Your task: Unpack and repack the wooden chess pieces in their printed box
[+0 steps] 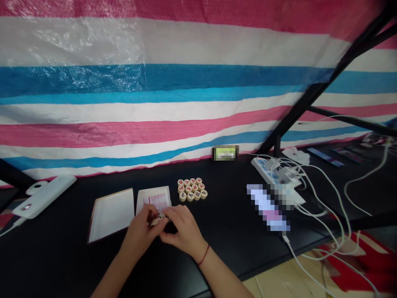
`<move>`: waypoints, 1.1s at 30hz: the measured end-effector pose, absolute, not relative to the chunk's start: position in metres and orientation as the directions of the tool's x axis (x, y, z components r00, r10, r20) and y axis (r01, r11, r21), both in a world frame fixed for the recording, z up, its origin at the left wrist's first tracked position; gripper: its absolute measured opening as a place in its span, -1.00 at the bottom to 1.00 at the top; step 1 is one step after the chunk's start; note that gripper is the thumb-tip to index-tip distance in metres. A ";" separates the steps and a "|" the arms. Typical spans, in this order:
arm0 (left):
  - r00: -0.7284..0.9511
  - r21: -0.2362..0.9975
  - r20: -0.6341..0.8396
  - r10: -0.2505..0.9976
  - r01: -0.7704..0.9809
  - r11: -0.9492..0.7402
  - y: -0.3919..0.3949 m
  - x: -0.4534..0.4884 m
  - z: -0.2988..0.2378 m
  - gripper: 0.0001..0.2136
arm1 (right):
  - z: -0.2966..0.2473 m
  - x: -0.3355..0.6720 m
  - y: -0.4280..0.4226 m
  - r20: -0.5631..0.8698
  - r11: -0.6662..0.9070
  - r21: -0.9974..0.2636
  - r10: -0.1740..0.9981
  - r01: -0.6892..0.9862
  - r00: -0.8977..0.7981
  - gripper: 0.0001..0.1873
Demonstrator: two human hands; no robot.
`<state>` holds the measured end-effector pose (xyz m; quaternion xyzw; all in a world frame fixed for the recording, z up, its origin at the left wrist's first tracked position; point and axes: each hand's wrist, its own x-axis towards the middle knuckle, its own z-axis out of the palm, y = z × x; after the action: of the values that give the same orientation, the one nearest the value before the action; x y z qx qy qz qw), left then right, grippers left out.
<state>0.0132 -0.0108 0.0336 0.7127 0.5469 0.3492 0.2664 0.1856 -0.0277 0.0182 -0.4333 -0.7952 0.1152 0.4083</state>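
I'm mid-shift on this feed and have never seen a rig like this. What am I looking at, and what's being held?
There is no machine here: you see a person's own bare left hand and right hand. The single picture comes from a camera worn on the head, looking forward and down.

On the black table, both hands meet over the near end of a white box with red-lined paper inside. Some small pieces show between the fingertips, but the fingers hide whether any is gripped.

Left of the box lies a shallow white-lined tray. To its right stand twelve round pieces in three rows of four. Farther right is a power strip with cables.
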 end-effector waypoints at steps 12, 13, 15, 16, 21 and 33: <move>0.079 0.899 0.275 0.958 0.332 -0.285 -0.009 0.019 0.020 -0.85 | 0.019 0.179 -0.029 0.581 0.629 -0.618 0.770 0.471 -0.264 -0.78; 0.070 0.891 0.296 0.953 0.339 -0.302 -0.010 0.017 0.017 -0.85 | 0.019 0.180 -0.029 0.587 0.623 -0.637 0.774 0.453 -0.238 -0.77; 0.071 0.876 0.309 0.948 0.367 -0.313 -0.010 0.013 0.012 -0.87 | 0.019 0.185 -0.028 0.599 0.589 -0.686 0.790 0.427 -0.129 -0.76; 0.070 0.871 0.310 0.948 0.378 -0.313 -0.010 0.012 0.011 -0.87 | 0.019 0.188 -0.027 0.598 0.561 -0.714 0.800 0.418 -0.053 -0.74; 0.039 0.871 0.320 0.947 0.381 -0.310 -0.010 0.008 0.009 -0.83 | 0.013 0.211 -0.018 0.539 0.407 -0.815 0.794 0.411 0.282 -0.83; -0.049 0.889 0.320 0.946 0.361 -0.282 -0.009 0.006 0.008 -0.82 | 0.002 0.221 -0.021 0.370 0.139 -0.754 0.898 0.642 0.240 -0.75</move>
<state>0.0063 -0.0088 0.0077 0.6247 0.5233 0.5007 0.2919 0.2211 -0.0208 0.0020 -0.6411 -0.6005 0.1398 0.4570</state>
